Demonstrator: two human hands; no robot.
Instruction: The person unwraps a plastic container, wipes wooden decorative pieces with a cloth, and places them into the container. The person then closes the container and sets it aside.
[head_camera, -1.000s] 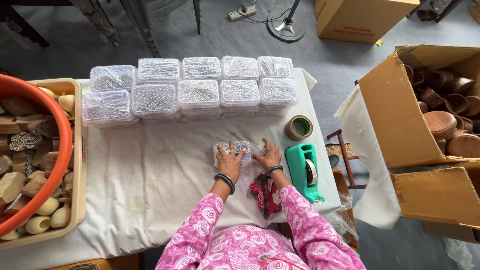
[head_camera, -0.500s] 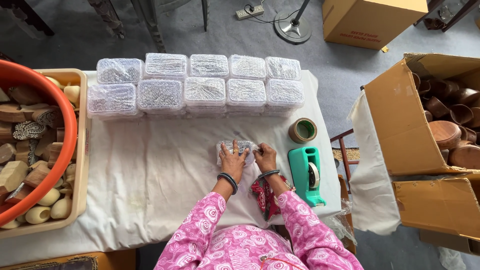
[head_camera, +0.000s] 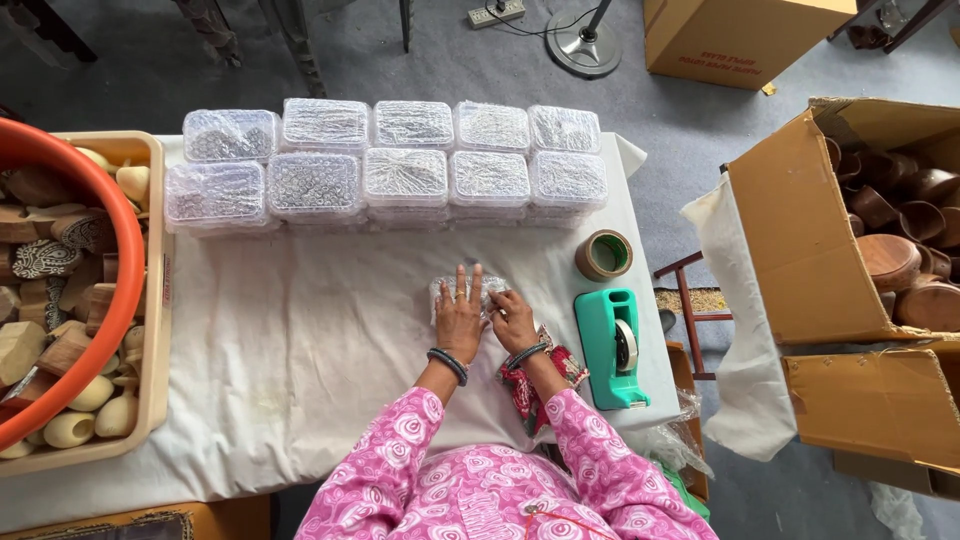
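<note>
White-clothed table (head_camera: 300, 380) | left hand (head_camera: 459, 318) spread flat on small bubble-wrapped packet (head_camera: 443, 292) | right hand (head_camera: 514, 320) fingers curled, pressing packet's edge

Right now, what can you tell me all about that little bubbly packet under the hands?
The small packet looks like a flat box wrapped in clear bubble wrap, shiny and crinkly, much like the wrapped boxes stacked behind it. It lies flat on the white cloth, near the table's middle. The left hand presses flat on top with spread fingers, and the right hand touches its right edge. What is inside cannot be seen.
</note>
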